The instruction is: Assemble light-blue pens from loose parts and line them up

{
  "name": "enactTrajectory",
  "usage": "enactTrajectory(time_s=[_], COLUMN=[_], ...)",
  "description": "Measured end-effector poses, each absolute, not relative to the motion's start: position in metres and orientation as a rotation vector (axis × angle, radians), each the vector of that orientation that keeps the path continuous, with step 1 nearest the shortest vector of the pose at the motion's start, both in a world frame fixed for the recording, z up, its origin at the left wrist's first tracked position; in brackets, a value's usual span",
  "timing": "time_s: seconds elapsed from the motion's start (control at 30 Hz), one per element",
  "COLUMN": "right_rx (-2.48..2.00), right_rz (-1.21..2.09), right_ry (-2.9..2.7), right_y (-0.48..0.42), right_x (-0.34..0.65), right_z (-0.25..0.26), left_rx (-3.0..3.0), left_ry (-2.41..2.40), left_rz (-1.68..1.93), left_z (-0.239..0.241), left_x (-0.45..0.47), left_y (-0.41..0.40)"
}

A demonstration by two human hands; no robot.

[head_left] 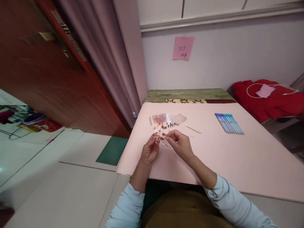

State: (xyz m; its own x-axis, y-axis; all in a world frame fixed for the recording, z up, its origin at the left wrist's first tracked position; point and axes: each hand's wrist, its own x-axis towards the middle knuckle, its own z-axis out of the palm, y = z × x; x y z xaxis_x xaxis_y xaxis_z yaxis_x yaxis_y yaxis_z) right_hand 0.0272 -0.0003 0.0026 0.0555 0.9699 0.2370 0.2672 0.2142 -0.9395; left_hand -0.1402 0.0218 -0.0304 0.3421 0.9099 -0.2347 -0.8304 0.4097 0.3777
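Note:
My left hand [150, 149] is closed around a small pen barrel [158, 134] with a brown end, held upright over the pink table sheet [213, 152]. My right hand [180, 142] pinches a small brown piece [164, 134] right next to that barrel's tip. Just beyond the hands lie a few loose brown caps [163, 127] and a row of pen parts [167, 119], some reddish, some white, some clear. A thin pale refill [193, 129] lies to the right of them.
A neat row of blue pens [229, 123] rests at the far right of the sheet. Red cloth [268, 98] is piled on a seat to the right. A wooden door [47, 79] and a curtain [114, 63] stand on the left; a pink note [183, 48] hangs on the wall.

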Motion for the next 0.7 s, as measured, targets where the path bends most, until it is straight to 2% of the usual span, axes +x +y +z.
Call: enactTrajectory(time_s=[0.17, 0.4, 0.5, 0.63, 0.7], right_rx=[-1.654, -1.887, -1.766, -1.402, -1.272], right_rz=[0.393, 0.293, 0.507, 1.206, 1.455], right_ry=[-1.776, -1.833, -1.693, -1.221, -0.98], right_y=[-0.001, -0.001, -0.003, -0.009, -0.012], right_x=[0.044, 0.051, 0.05, 0.039, 0.033], right_z=[-0.018, -0.032, -0.021, -0.008, -0.008], left_rx=[0.279, 0.354, 0.472, 0.761, 0.937], left_ry=[0.387, 0.386, 0.464, 0.611, 0.678], left_rz=[1.108, 1.095, 1.107, 1.173, 1.196], left_z=[-0.036, -0.037, -0.035, -0.037, -0.039], left_x=[-0.144, -0.144, -0.139, -0.128, -0.123], left_y=[0.021, 0.021, 0.021, 0.02, 0.018])
